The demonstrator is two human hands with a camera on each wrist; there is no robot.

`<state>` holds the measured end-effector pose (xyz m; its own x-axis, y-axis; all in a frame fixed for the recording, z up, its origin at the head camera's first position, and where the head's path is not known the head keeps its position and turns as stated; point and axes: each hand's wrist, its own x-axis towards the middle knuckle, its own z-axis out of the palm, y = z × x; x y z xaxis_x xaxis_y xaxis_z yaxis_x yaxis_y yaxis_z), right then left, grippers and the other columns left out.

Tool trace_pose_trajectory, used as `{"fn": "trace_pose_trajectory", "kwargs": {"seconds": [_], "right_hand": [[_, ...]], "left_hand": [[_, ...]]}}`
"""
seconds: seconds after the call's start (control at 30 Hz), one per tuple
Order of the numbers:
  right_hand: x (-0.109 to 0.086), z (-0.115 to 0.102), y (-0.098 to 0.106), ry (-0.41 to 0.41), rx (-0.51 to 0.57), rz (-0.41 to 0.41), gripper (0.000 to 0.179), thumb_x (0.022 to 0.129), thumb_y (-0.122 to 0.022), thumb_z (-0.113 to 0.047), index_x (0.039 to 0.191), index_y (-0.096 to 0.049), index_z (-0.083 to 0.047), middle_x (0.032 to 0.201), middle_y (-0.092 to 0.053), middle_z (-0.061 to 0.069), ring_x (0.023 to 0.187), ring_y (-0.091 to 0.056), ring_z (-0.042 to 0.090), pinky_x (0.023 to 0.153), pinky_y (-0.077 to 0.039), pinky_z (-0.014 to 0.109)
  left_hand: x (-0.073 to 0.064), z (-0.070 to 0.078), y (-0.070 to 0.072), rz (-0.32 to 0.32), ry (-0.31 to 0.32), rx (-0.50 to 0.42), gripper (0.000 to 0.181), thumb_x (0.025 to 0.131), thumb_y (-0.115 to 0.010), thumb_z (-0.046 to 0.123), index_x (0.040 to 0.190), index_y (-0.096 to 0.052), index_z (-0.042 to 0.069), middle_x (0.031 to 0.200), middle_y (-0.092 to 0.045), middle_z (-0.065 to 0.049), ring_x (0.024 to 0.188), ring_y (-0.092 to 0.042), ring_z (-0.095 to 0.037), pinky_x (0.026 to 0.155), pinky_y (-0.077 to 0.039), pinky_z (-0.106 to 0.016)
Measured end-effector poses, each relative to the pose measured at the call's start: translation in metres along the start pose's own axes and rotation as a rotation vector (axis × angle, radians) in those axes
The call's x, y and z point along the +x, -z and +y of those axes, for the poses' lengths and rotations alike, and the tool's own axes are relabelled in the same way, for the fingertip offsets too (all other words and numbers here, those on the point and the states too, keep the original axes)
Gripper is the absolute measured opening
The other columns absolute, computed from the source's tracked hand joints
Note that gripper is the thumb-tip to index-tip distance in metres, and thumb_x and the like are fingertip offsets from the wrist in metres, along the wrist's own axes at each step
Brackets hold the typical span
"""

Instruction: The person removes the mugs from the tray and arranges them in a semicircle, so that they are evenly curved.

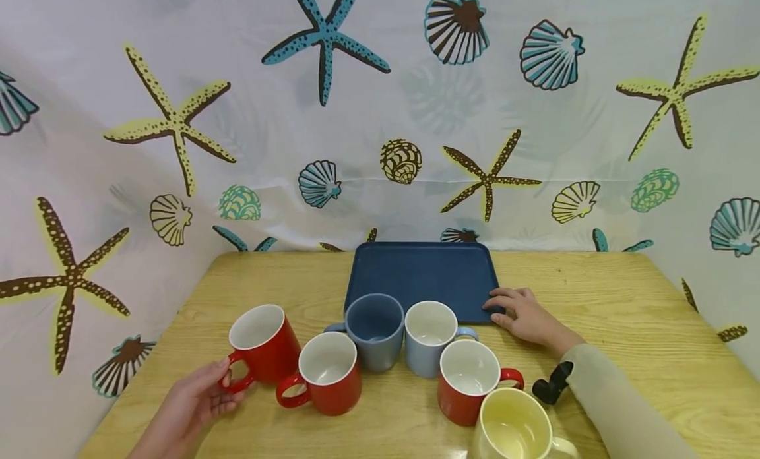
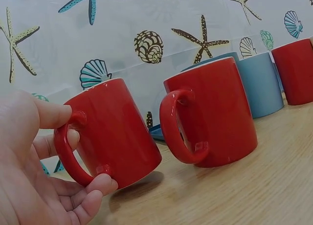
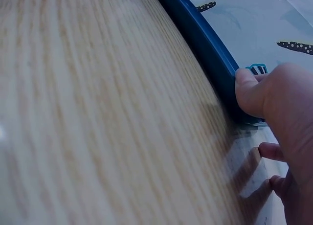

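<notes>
My left hand [image 1: 198,399] holds a red mug [image 1: 270,353] by its handle, the thumb on the handle's top. That mug tilts, and a shadow lies under its base in the left wrist view. Close on its right stands a second red mug [image 2: 215,117], upright, its handle toward my left hand. My right hand [image 1: 528,317] is at the near right corner of a dark blue tray [image 1: 421,274]. The thumb [image 3: 250,95] presses the tray's rim from outside, with a finger partly hidden behind it. Other fingertips [image 3: 271,150] of that hand lie past the corner.
A blue mug [image 1: 375,340] and a light blue mug [image 1: 421,357] with a white inside stand before the tray. Nearer are a third red mug [image 1: 460,399] and a yellow mug [image 1: 513,426]. Wooden tabletop [image 1: 617,327] extends to the right; a patterned cloth [image 1: 368,136] hangs behind.
</notes>
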<state>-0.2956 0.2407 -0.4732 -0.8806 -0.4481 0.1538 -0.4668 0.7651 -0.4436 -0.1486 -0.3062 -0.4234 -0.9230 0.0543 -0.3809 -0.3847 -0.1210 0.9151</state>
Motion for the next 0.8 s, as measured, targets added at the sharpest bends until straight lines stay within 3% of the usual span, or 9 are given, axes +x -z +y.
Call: {"fn": "trace_pose_trajectory", "kwargs": {"seconds": [0.33, 0.6, 0.8], "right_hand": [[-0.001, 0.001, 0.002, -0.002, 0.004, 0.004, 0.022, 0.092, -0.057, -0.019, 0.113, -0.064, -0.018, 0.134, -0.047, 0.014, 0.119, -0.032, 0.039, 0.094, -0.030, 0.059], [-0.001, -0.001, 0.000, -0.017, 0.009, -0.006, 0.022, 0.092, -0.057, -0.020, 0.114, -0.064, -0.019, 0.134, -0.046, 0.013, 0.120, -0.031, 0.039, 0.095, -0.030, 0.059], [-0.001, 0.000, 0.001, -0.004, 0.005, 0.003, 0.022, 0.092, -0.057, -0.019, 0.113, -0.065, -0.018, 0.134, -0.047, 0.013, 0.120, -0.032, 0.039, 0.094, -0.030, 0.059]], "left_hand": [[-0.012, -0.010, 0.008, -0.118, 0.001, -0.024, 0.036, 0.100, -0.038, 0.038, 0.079, -0.054, 0.014, 0.087, -0.058, 0.001, 0.087, -0.063, -0.018, 0.080, -0.049, -0.031], [-0.026, -0.018, 0.014, -0.052, 0.078, 0.025, 0.035, 0.099, -0.041, 0.040, 0.082, -0.052, 0.012, 0.085, -0.053, -0.001, 0.087, -0.061, -0.021, 0.081, -0.048, -0.031], [-0.038, -0.024, 0.022, -0.025, 0.114, 0.091, 0.038, 0.094, -0.047, 0.046, 0.082, -0.051, 0.010, 0.087, -0.060, -0.004, 0.085, -0.060, -0.021, 0.078, -0.049, -0.030]]}}
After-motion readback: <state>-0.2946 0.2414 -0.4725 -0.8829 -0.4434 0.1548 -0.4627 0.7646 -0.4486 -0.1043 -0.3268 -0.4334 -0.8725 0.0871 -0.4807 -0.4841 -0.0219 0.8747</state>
